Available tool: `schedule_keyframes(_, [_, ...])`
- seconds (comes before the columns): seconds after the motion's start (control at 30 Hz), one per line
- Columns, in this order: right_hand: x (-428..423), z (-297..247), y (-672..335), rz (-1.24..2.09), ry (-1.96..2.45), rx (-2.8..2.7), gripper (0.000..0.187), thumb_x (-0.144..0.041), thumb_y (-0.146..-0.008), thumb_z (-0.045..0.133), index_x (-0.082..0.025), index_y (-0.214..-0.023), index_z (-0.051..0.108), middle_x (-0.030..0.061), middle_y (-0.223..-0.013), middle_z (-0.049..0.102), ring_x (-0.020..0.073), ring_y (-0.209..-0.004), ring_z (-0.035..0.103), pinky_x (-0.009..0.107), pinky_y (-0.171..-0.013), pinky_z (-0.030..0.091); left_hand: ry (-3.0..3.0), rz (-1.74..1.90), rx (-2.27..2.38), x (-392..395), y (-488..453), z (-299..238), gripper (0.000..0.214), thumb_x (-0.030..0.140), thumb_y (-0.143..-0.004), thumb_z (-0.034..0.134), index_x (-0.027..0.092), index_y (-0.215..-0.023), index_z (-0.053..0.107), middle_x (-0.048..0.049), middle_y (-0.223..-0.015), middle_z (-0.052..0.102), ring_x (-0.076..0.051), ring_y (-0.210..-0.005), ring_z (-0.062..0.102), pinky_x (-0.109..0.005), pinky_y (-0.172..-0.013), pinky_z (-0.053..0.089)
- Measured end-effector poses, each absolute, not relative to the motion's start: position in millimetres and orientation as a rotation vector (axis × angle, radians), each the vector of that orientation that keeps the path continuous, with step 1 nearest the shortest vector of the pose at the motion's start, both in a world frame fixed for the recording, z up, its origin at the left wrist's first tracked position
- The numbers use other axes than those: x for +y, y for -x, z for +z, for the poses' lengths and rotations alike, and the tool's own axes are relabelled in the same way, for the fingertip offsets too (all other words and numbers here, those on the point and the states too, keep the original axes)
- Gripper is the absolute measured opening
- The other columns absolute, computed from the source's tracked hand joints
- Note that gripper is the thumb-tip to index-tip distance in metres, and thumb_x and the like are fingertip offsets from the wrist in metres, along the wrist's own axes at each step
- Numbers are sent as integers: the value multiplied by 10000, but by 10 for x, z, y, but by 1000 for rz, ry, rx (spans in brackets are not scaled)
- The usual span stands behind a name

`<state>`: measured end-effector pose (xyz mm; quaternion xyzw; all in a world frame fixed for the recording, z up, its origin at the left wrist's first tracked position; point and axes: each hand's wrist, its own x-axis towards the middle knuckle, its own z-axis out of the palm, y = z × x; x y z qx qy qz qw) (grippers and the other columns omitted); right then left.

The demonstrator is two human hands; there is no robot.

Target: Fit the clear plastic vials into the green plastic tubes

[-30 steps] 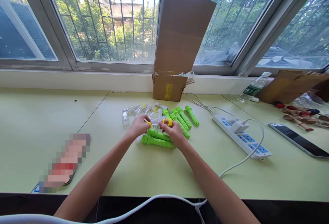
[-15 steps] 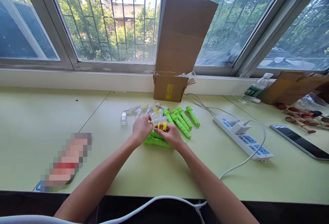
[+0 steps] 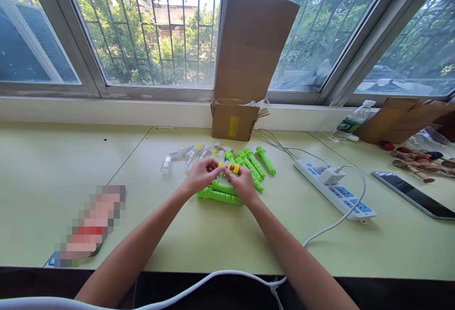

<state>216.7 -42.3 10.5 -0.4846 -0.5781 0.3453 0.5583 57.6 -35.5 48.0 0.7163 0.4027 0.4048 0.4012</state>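
Observation:
My left hand (image 3: pixel 202 176) is closed, its fingertips pinching a small clear plastic tube (image 3: pixel 222 156) that has a yellow band low on it. Several yellow rings (image 3: pixel 233 168) are gripped in my right hand (image 3: pixel 245 186), whose fingertips meet the left ones at the tube. Beneath both hands lie green ribbed plastic tubes (image 3: pixel 219 197). More green tubes (image 3: pixel 253 164) rest just beyond my right hand. Clear tubes with white ends (image 3: pixel 166 165) lie past my left hand, with a loose yellow ring (image 3: pixel 199 147) among them. My fingers partly hide the held tube.
An open cardboard box (image 3: pixel 231 120) stands by the window. To the right are a white power strip (image 3: pixel 334 189) with cables, a phone (image 3: pixel 412 195), a water bottle (image 3: pixel 351 121) and wooden pieces (image 3: pixel 415 163). A pixelated object (image 3: pixel 90 224) lies at left.
My left hand has shifted right and its fingertips now meet the right hand's at the clear tube. The right hand, with the yellow rings, has moved slightly right.

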Motion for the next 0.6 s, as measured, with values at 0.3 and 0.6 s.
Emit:
schedule_keyframes(0.3, [-440,140,-2144,1018,1082,-1257,366,-556,-663,705,-196,-678,641,36,-681,596,173,-641,531,295,-551,460,-2130,1154,1155,-333,-575,421,176,338,-806,602,173,-754,633,-26,-780,656,-137,-704,616,-252,-619,494])
schedule_keyframes(0.6, [-461,178,-2160,1351,937,-1021,286,-451,-647,752,-206,-754,651,5,-782,631,139,-678,570,270,-606,475,-2329,1126,1009,-416,-632,365,170,307,-846,564,209,-973,621,-31,-930,639,-141,-798,597,-258,-671,501])
